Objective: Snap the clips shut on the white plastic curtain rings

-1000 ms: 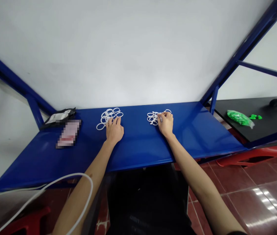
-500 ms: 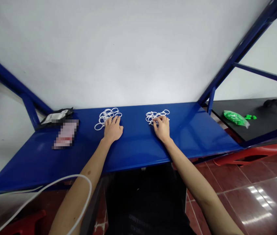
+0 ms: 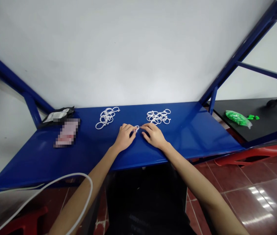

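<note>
Pinching white ring between thumb and fingertips of left hand, with part jutting toward right hand, poised just beside it, thumb and fingers parted, over blue table.

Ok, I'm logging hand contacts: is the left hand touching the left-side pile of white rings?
Apart. The head view shows a strip of blue tabletop between the left hand and the left-side pile of white rings.

Apparent workshop: blue metal-framed workbench
</note>
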`<state>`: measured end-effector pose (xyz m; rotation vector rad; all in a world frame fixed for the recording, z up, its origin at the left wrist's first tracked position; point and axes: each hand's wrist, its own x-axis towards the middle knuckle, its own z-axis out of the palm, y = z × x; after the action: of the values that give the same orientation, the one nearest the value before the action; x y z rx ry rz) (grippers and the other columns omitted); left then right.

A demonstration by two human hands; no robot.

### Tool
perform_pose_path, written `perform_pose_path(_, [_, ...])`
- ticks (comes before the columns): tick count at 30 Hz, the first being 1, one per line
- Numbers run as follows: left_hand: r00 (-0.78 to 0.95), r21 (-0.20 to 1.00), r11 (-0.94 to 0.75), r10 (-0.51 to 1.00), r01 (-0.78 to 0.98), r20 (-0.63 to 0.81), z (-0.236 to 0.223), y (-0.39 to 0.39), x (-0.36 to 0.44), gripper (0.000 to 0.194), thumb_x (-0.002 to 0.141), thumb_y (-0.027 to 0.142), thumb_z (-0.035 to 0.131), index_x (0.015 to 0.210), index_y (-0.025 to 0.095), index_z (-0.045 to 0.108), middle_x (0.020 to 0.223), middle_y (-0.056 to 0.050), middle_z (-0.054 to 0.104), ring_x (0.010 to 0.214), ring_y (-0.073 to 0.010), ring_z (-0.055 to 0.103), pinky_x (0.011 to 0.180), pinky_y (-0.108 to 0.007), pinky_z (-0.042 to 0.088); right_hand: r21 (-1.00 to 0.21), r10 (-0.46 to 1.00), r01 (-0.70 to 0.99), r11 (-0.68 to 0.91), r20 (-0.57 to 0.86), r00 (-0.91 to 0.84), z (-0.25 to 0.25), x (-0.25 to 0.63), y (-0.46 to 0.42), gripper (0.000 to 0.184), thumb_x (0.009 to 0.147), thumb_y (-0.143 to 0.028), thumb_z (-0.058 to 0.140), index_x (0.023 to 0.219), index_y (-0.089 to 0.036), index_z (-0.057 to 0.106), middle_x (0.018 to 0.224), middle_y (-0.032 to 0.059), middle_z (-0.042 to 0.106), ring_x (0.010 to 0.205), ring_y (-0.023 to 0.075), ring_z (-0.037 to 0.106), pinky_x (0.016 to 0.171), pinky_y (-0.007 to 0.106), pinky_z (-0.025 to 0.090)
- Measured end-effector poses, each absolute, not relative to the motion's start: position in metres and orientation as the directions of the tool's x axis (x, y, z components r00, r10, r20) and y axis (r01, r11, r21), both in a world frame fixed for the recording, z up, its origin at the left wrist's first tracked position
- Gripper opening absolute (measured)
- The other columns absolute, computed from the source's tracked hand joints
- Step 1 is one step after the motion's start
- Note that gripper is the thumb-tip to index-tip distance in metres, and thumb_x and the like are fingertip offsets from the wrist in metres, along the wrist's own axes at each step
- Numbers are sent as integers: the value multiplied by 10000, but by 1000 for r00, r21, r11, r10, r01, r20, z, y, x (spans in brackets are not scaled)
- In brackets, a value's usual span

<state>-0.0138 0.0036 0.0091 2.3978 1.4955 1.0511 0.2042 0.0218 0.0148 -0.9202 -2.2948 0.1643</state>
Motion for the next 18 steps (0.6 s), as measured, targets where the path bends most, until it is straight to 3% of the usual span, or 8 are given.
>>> perform_pose_path(3, [291, 500, -554, 810, 666, 510, 13, -7, -1, 178, 994, 249, 505, 1056, 230, 670, 1026, -47, 704, 983, -218, 583, 942, -398, 477, -411, 657, 514, 753, 524, -542, 17, 202, 16, 269, 1014, -264, 488, 1247, -221, 615, 1242, 108, 647, 1127, 235, 620, 978, 392, 512])
perform_pose_path(7, [229, 571, -555, 808, 605, 543, 13, -10, 1, 166, 999, 256, 526, 1117, 222, 638, 1011, -42, 696, 979, -191, 628, 905, -359, 528, -515, 708, 487, 705, 491, -507, 17, 203, 16, 181, 1019, -269, 505, 1138, -232, 637, 1144, 70, 686, 963, 184, 671, 874, 322, 538])
perform_pose_path(10, [167, 614, -537, 815, 579, 555, 12, -9, 0, 168, 982, 245, 561, 1133, 217, 629, 995, -40, 677, 919, -169, 669, 841, -327, 561, -544, 716, 470, 696, 472, -514, 17, 204, 17, 158, 1015, -297, 532, 1111, -230, 639, 1082, 54, 704, 855, 163, 673, 808, 294, 535])
perform_pose_path(18, [115, 646, -500, 833, 576, 542, 11, -10, 1, 162, 952, 240, 608, 1108, 221, 647, 1034, -44, 687, 890, -158, 694, 806, -306, 574, -581, 749, 480, 657, 435, -500, 14, 205, 19, 151, 1010, -314, 550, 1062, -230, 663, 1018, 46, 708, 802, 153, 659, 760, 273, 510])
